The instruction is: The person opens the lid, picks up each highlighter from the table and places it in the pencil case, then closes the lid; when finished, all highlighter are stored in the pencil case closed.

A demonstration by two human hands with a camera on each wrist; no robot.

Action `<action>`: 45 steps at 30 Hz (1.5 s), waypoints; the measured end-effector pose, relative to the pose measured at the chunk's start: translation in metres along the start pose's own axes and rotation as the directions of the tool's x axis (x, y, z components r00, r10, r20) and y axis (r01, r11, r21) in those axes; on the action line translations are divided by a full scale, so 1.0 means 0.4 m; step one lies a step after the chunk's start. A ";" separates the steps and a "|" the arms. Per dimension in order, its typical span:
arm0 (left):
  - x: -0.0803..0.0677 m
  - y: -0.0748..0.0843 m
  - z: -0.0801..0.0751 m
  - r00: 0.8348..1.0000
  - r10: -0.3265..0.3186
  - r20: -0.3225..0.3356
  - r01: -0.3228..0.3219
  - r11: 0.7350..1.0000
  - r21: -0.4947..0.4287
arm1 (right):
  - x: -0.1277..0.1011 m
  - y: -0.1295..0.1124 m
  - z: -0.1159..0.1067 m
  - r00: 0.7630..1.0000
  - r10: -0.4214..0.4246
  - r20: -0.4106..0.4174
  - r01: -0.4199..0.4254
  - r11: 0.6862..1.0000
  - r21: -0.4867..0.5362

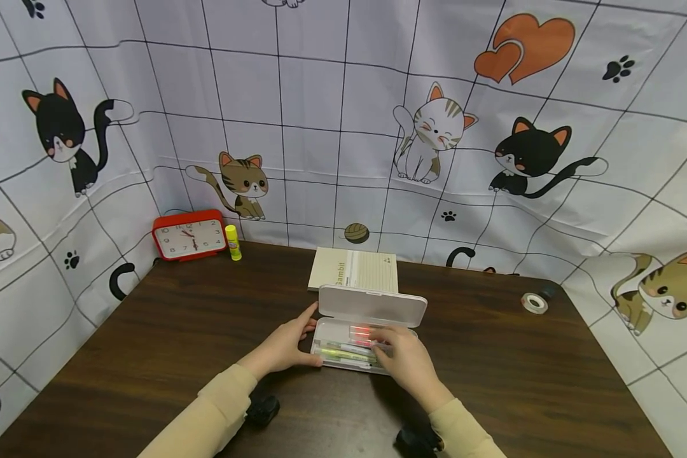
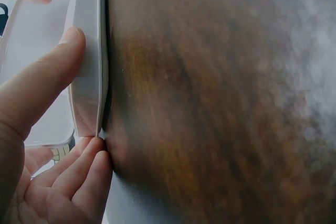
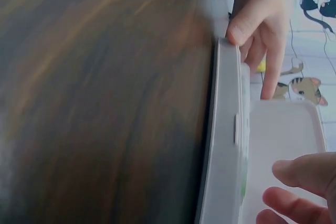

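A white pencil case (image 1: 371,306) lies open in the middle of the dark wooden table (image 1: 149,343), its lid standing up. Several pens lie in its tray, among them a pink highlighter (image 1: 359,332) and a yellow-green one (image 1: 343,353). My left hand (image 1: 298,340) grips the case's left end, thumb on the front edge and fingers behind. The left wrist view shows that thumb (image 2: 47,87) pressed on the case rim (image 2: 89,51). My right hand (image 1: 390,343) reaches into the tray, fingertips on the pens. In the right wrist view its thumb and fingers (image 3: 302,174) are apart with nothing between them.
A beige notebook (image 1: 355,268) lies just behind the case. A red clock (image 1: 189,235) and a yellow glue stick (image 1: 233,242) stand at the back left. A tape roll (image 1: 534,303) sits at the right. Cat-print cloth (image 1: 320,114) walls in the table.
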State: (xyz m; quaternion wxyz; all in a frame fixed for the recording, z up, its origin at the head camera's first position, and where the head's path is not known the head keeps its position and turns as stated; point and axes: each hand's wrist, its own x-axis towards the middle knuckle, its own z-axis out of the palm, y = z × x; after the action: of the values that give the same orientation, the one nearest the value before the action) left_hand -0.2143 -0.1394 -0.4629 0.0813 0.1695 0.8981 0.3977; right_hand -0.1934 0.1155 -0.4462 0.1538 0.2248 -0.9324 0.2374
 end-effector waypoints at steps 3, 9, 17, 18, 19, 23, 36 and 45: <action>-0.002 -0.002 0.000 1.000 0.003 -0.002 -0.003 1.000 -0.006 | -0.007 0.014 -0.006 0.999 0.028 -0.022 -0.028 1.000 0.009; -0.005 -0.008 -0.001 1.000 0.001 -0.008 -0.001 1.000 -0.003 | -0.025 0.048 -0.017 0.997 0.051 -0.055 -0.050 0.999 0.022; -0.006 -0.006 -0.003 1.000 -0.001 -0.006 0.001 1.000 0.004 | -0.049 0.096 -0.035 0.989 0.103 -0.103 -0.099 0.994 0.048; -0.006 -0.005 -0.003 1.000 0.000 -0.006 0.000 1.000 0.005 | -0.051 0.102 -0.037 0.988 0.109 -0.113 -0.104 0.993 0.052; -0.006 -0.005 -0.003 1.000 -0.001 -0.006 0.001 1.000 0.004 | -0.053 0.108 -0.040 0.986 0.114 -0.124 -0.108 0.993 0.053; -0.005 -0.004 -0.004 1.000 -0.004 -0.009 0.004 1.000 0.002 | -0.055 0.130 -0.049 0.979 0.147 -0.143 -0.138 0.988 0.072; -0.003 -0.005 -0.004 1.000 -0.006 -0.006 0.006 1.000 -0.003 | -0.050 0.166 -0.064 0.949 0.313 0.027 -0.310 0.920 0.240; -0.002 0.001 0.000 1.000 0.006 -0.002 -0.006 1.000 0.001 | -0.042 0.172 -0.062 0.912 0.383 0.147 -0.410 0.848 0.336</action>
State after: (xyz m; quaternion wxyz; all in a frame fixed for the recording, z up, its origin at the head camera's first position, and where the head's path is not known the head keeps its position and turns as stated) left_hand -0.2134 -0.1396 -0.4626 0.0791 0.1720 0.8979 0.3975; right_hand -0.2084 0.1882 -0.4577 0.0230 0.0603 -0.9042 0.4222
